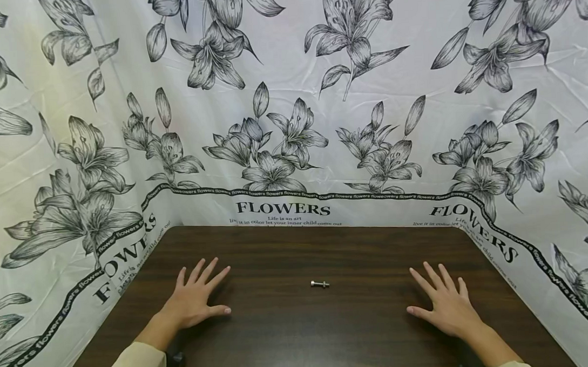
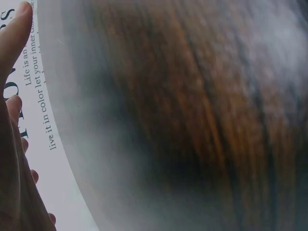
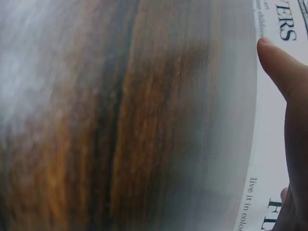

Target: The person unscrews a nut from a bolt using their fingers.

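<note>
A small silver bolt (image 1: 319,284) lies on its side near the middle of the dark wooden table (image 1: 299,334), its head to the left and what looks like a nut toward its right end. To the left of the bolt is my left hand (image 1: 193,297), fingers spread and holding nothing. My right hand (image 1: 446,305) is spread out on the other side, also with nothing in it. Both hands stay well apart from the bolt. In the wrist views only the hands' edges show beside blurred wood grain; whether the palms touch the table I cannot tell.
White cloth (image 1: 293,151) printed with black lilies and the word FLOWERS hangs behind the table and along both its sides. The table's far edge (image 1: 315,227) meets this cloth. A dark band (image 1: 175,363) sits at the left wrist by a cream sleeve (image 1: 135,364).
</note>
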Demonstrator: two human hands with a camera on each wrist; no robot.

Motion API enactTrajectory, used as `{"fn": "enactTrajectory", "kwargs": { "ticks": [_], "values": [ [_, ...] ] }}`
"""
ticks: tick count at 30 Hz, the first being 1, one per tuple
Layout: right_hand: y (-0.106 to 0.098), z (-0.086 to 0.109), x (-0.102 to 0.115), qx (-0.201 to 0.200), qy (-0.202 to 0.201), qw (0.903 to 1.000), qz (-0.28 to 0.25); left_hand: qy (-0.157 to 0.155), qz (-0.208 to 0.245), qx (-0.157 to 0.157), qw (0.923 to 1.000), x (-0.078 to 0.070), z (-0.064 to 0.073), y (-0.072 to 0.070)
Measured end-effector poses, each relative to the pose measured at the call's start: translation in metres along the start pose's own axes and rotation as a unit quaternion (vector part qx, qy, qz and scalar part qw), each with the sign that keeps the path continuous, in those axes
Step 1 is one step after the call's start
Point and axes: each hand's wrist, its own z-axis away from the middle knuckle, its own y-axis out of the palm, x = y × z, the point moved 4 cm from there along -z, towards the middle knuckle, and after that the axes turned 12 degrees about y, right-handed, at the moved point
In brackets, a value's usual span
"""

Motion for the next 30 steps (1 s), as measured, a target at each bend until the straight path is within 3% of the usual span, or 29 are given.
{"fn": "enactTrajectory", "kwargs": {
  "ticks": [8,15,18,30],
  "values": [
    [0.003,-0.003,0.007,-0.017,-0.023,0.9982,-0.053,-0.003,0.030,0.001,0.9995,-0.004,-0.006,0.005],
    [0.005,-0.008,0.015,-0.013,-0.016,0.9938,-0.109,0.002,0.066,-0.022,0.9976,-0.021,-0.019,0.000],
    [0.004,-0.010,0.021,-0.016,-0.021,0.9907,-0.134,-0.006,0.084,-0.014,0.9963,-0.027,-0.024,0.000],
    [0.009,-0.016,0.044,-0.016,-0.016,0.9805,-0.195,-0.032,0.175,-0.010,0.9840,-0.044,-0.040,0.005]
  ]
}}
